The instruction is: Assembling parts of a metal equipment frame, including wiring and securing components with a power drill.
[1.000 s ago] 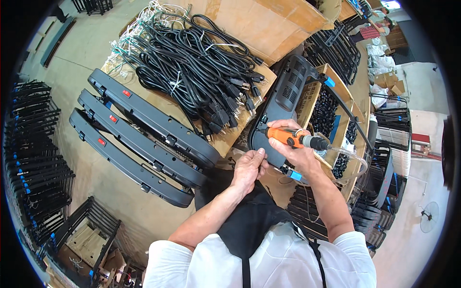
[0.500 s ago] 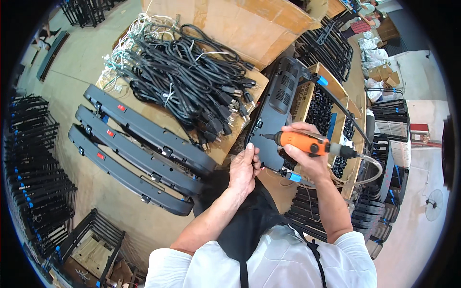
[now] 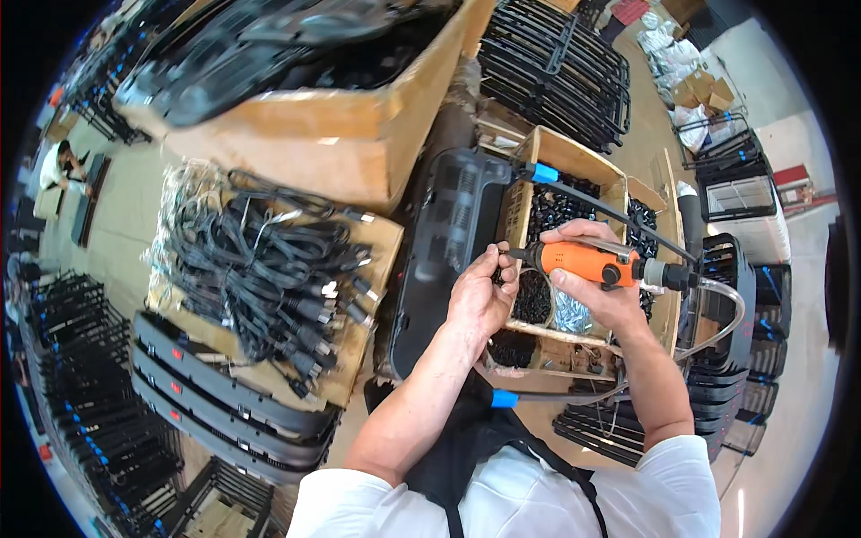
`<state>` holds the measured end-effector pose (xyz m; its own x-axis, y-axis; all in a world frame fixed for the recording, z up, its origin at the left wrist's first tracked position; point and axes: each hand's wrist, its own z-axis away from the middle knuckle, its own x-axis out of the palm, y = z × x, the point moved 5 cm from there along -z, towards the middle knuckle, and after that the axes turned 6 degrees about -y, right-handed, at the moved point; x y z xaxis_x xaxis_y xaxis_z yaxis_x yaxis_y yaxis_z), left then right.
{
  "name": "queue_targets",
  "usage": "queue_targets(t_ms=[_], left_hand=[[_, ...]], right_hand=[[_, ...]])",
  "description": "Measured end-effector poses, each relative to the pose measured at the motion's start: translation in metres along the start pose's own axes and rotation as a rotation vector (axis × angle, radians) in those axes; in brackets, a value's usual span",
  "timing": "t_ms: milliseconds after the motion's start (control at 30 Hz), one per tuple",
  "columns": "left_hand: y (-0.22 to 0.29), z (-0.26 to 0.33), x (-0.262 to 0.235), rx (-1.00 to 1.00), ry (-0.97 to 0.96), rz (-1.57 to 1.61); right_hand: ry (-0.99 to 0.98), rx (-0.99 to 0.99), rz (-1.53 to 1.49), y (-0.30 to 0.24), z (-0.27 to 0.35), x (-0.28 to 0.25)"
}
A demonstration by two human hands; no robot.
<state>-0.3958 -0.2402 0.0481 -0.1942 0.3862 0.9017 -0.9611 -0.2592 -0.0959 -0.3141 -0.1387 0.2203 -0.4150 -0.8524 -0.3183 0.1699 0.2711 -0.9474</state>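
Note:
My right hand (image 3: pixel 599 291) is wrapped round an orange air screwdriver (image 3: pixel 587 263), held roughly level with its bit pointing left. A clear hose (image 3: pixel 741 309) curves away from its back end. At the bit's tip are the closed fingers of my left hand (image 3: pixel 487 291); whatever they pinch is too small and hidden to make out. Just left of and below both hands lies a long black plastic housing (image 3: pixel 426 269) with a vented, raised part at its far end. A black tube frame with blue clips (image 3: pixel 543 173) adjoins it and runs over the parts box.
A wooden box (image 3: pixel 619 175) divided into compartments holds black fasteners and silver screws (image 3: pixel 571 314). Bundled black power cords (image 3: pixel 269 260) lie on cardboard at left, above stacked black housings (image 3: pixel 224 394). A large carton (image 3: pixel 296 148) stands behind. Tube frames (image 3: pixel 556 72) are stacked farther back.
The view has shifted, showing more of the large carton. The screwdriver has moved from over the housing toward the parts box, and my left fingers have come up to its bit.

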Motion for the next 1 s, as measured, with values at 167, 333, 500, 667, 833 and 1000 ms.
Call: queue_targets(t_ms=[167, 333, 500, 667, 833, 1000], left_hand=[[-0.016, -0.083, 0.042, -0.031, -0.037, 0.004], [-0.014, -0.139, 0.054, 0.059, 0.061, -0.092], [-0.025, -0.129, 0.035, 0.018, 0.097, -0.349], [-0.02, -0.123, 0.005, 0.042, 0.147, -0.37], [-0.009, -0.125, -0.001, 0.059, 0.145, -0.335], [0.001, -0.134, -0.005, 0.123, 0.155, -0.285]], right_hand=[[0.029, -0.014, 0.016, 0.02, -0.05, -0.061], [0.103, 0.012, -0.064, 0.05, -0.112, -0.094], [0.124, -0.015, -0.062, 0.074, -0.153, -0.105], [0.057, -0.011, -0.083, 0.096, -0.172, -0.096], [0.013, 0.019, -0.039, 0.101, -0.179, -0.088], [-0.078, 0.035, 0.122, 0.103, -0.183, -0.081]])
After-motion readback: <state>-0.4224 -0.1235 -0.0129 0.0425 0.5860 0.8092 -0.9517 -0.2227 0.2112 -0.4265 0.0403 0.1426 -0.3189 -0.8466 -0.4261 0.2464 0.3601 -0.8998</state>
